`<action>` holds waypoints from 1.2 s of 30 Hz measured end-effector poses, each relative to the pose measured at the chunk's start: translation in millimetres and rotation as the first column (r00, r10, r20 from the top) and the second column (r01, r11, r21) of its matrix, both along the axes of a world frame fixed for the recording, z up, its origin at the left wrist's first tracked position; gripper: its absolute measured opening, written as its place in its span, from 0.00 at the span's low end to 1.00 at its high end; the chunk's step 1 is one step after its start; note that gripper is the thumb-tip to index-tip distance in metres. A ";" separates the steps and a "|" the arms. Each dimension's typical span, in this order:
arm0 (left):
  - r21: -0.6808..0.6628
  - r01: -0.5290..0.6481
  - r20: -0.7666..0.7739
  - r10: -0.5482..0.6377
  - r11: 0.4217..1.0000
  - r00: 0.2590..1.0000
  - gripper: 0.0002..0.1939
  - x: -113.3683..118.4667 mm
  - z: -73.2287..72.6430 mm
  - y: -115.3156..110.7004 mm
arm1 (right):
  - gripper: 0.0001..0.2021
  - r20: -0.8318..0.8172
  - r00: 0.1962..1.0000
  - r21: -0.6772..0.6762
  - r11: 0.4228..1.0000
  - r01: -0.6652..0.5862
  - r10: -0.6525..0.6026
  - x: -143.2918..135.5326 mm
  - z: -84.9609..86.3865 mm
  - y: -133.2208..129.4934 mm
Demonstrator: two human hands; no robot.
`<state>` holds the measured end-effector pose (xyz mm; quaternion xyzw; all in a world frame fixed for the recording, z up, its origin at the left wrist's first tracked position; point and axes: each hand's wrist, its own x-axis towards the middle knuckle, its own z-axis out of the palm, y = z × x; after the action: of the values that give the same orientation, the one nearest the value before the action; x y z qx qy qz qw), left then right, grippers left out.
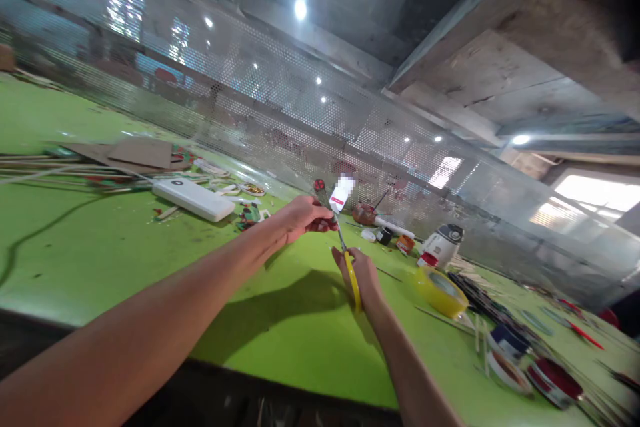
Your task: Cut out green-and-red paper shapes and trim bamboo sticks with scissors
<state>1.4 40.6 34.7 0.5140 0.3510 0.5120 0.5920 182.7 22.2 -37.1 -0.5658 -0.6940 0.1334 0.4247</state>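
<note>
My left hand is closed on a small dark strip with a red round end that sticks up above the fingers. I cannot make out its exact kind. My right hand grips yellow-handled scissors. Their blades point up and away, the tips meeting the left fingertips at the lower part of the strip. Whether the blades touch it is too small to tell. Just behind the hands a lit phone screen leans upright, partly blurred out.
On the green table, a white power bank, cardboard and sticks lie left. Rightward are small paint jars, a white device, a yellow tape roll and a dark red paint tub. A perforated screen stands behind.
</note>
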 end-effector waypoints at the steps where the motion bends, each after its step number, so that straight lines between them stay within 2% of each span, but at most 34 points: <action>1: 0.011 0.010 0.004 -0.010 1.000 1.000 0.05 0.2 -1.3 0.8 | 0.18 0.054 0.998 0.005 1.000 0.026 -0.027 3.1 -2.4 3.7; 6: 0.036 0.114 0.016 -0.114 0.993 0.993 0.04 3.6 -9.3 5.9 | 0.20 0.254 0.964 -0.101 0.989 0.110 -0.081 12.9 -10.4 12.6; 9: 0.018 0.172 0.026 -0.173 0.985 0.985 0.04 5.9 -13.7 8.0 | 0.25 0.291 0.955 -0.148 0.983 0.109 -0.062 15.6 -14.0 17.3; 12: 0.014 0.196 0.024 -0.196 0.981 0.980 0.05 7.2 -16.4 6.4 | 0.21 0.329 0.944 -0.191 0.979 0.075 -0.008 15.8 -16.1 20.1; 15: 0.018 0.209 0.014 -0.210 0.978 0.978 0.05 7.9 -17.6 1.7 | 0.17 0.364 0.931 -0.170 0.983 0.076 -0.010 13.2 -15.3 17.2; 19: 0.054 0.269 -0.030 -0.267 0.962 0.963 0.09 11.6 -19.6 -2.3 | 0.16 0.342 0.933 -0.069 0.987 0.143 -0.111 8.7 -10.3 8.6; 23: 0.078 0.227 -0.016 -0.227 0.971 0.974 0.15 17.7 -22.1 -2.3 | 0.14 0.197 0.957 0.012 0.977 0.213 -0.212 6.9 -3.9 6.4; 25: 0.093 0.201 -0.021 -0.200 0.975 0.980 0.14 19.1 -23.1 -2.1 | 0.13 0.079 0.973 0.031 0.976 0.216 -0.217 5.8 -1.4 9.0; 28: 0.127 0.188 -0.066 -0.181 0.974 0.981 0.11 19.6 -25.1 -2.4 | 0.23 -0.142 0.978 0.008 0.988 0.156 -0.153 2.5 1.5 14.8; 30: 0.142 0.178 -0.098 -0.166 0.974 0.981 0.10 20.9 -27.3 -3.0 | 0.30 -0.281 0.954 -0.030 0.994 0.102 -0.107 -0.4 4.1 16.8; 33: 0.127 0.160 -0.147 -0.141 0.979 0.979 0.11 26.1 -32.6 -4.7 | 0.33 -0.508 0.861 -0.079 0.997 -0.019 -0.024 -3.5 10.3 13.5; 36: 0.085 0.183 -0.203 -0.162 0.980 0.966 0.09 32.2 -38.4 -7.7 | 0.28 -0.711 0.697 -0.063 0.979 -0.196 0.094 -5.4 16.6 6.5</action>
<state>33.6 32.8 -3.8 0.6201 0.3343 0.4231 0.5698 177.3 28.7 -20.5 -0.4426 -0.5114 0.4181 0.6064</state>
